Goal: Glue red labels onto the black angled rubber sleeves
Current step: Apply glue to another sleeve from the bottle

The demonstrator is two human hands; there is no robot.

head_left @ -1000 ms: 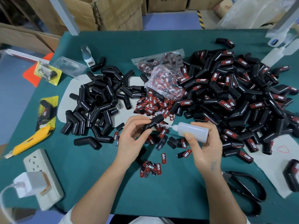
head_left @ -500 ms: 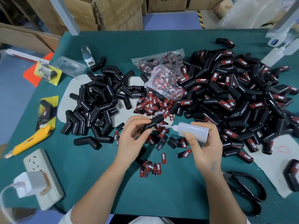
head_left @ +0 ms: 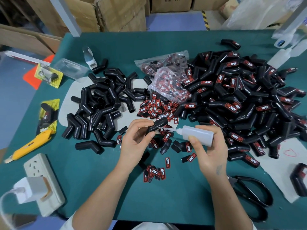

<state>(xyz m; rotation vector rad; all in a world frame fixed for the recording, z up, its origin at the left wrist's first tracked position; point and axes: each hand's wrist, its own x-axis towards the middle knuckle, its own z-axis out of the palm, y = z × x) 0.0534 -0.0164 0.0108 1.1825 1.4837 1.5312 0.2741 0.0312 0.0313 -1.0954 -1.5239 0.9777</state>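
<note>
Left hand [head_left: 135, 138] pinches a light, bendy black angled rubber sleeve [head_left: 157, 126] mid-body; right hand [head_left: 210, 149] grips a soft glue bottle [head_left: 197, 135], nozzle touching it.

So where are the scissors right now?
The black scissors lie flat on the green table, bottom right in the head view, just right of the person's right forearm and below the labelled sleeve pile.

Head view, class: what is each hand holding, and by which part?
The left hand pinches a black angled sleeve at its lower end. The right hand grips the glue bottle around its body.
</note>
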